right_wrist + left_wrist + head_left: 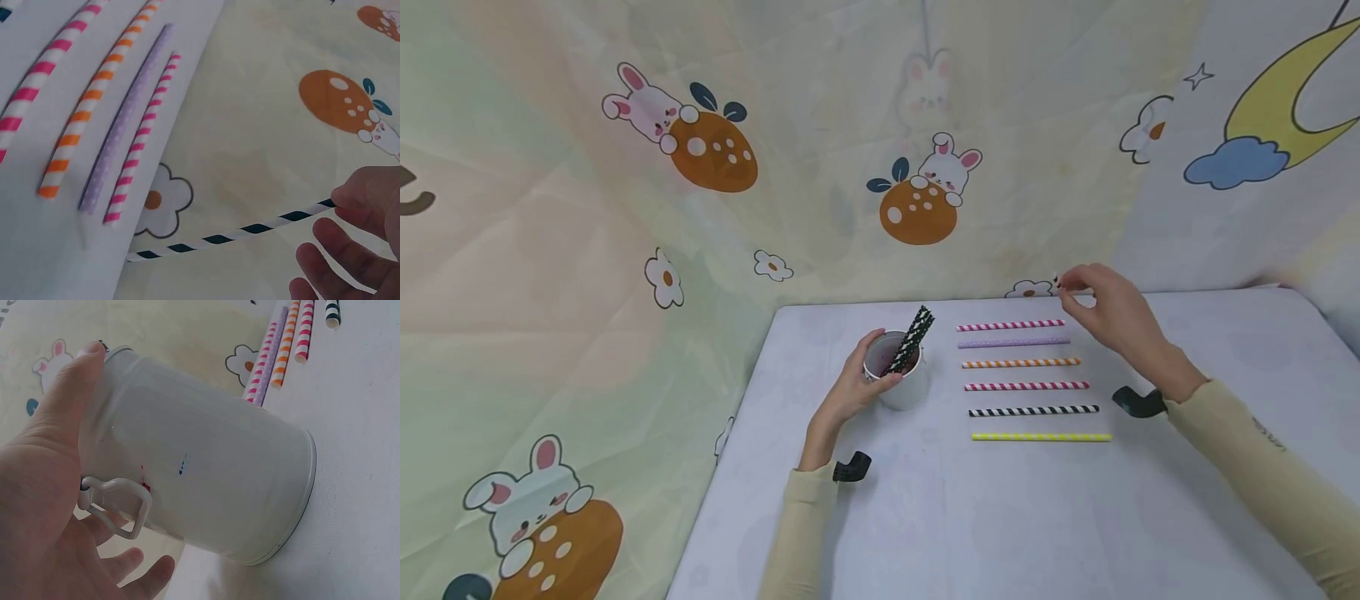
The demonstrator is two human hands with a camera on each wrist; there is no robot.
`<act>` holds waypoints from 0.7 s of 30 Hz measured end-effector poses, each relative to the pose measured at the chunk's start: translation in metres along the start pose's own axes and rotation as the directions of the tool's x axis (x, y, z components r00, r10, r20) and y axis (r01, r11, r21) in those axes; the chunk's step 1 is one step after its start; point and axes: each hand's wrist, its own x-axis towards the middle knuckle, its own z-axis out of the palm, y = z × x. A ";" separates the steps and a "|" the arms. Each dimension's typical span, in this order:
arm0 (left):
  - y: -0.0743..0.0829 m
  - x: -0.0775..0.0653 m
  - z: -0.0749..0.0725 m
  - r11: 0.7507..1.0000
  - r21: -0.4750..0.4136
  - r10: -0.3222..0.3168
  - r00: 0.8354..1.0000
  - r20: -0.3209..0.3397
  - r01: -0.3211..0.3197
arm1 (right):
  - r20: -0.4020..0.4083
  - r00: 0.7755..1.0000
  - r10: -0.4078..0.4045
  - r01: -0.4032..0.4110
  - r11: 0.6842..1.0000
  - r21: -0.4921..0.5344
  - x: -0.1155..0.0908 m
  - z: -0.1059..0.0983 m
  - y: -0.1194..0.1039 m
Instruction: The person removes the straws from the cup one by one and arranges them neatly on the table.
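Note:
My left hand (853, 387) grips a small white metal bucket (904, 392) near its rim, above the left part of the table. A wire loop (140, 512) hangs from the bucket's side in the left wrist view. Black paper straws (912, 337) with white markings lean out of the bucket's mouth. Raised at the table's far edge, my right hand (1108, 312) pinches one end of a black-and-white striped paper straw (256, 229) between thumb and forefinger. The right wrist view shows that straw's length, while the head view shows only a scrap at the fingertips.
Several paper straws lie in a spaced column: pink-striped (1011, 326), purple (1013, 342), orange-striped (1021, 363), red-striped (1026, 386), black-striped (1033, 411) and yellow (1041, 437). Under them is a white-covered table (970, 517). A rabbit-print cloth (820, 167) hangs behind it.

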 end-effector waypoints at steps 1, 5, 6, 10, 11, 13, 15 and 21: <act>0.000 0.000 0.000 1.000 -0.001 0.003 1.000 0.000 -0.003 | 0.018 1.000 -0.009 0.010 0.999 -0.036 0.001 -0.001 0.003; 0.000 0.000 0.001 1.000 -0.003 0.011 1.000 0.000 -0.011 | 0.097 0.994 -0.051 0.068 0.981 -0.182 0.004 -0.002 0.016; 0.001 0.000 0.001 1.000 -0.004 0.011 1.000 0.000 -0.011 | 0.114 0.991 -0.064 0.087 0.972 -0.216 0.004 -0.002 0.019; 0.001 0.000 0.000 1.000 -0.001 0.002 1.000 0.001 -0.002 | 0.170 0.979 -0.116 0.167 0.931 -0.325 0.008 0.000 0.030; 0.001 0.000 0.000 1.000 -0.002 0.001 1.000 0.002 -0.001 | 0.179 0.975 -0.130 0.186 0.918 -0.350 0.009 0.001 0.032; 0.001 0.000 0.000 1.000 -0.009 0.004 1.000 0.004 -0.004 | 0.199 0.969 -0.147 0.216 0.895 -0.391 0.011 0.001 0.034; 0.001 0.000 0.000 1.000 -0.014 0.007 1.000 0.004 -0.007 | 0.226 0.963 -0.145 0.233 0.869 -0.436 0.012 0.002 0.037; 0.001 0.000 -0.001 1.000 -0.012 0.001 1.000 0.006 -0.001 | 0.329 0.942 -0.058 0.238 0.808 -0.539 0.013 0.015 0.058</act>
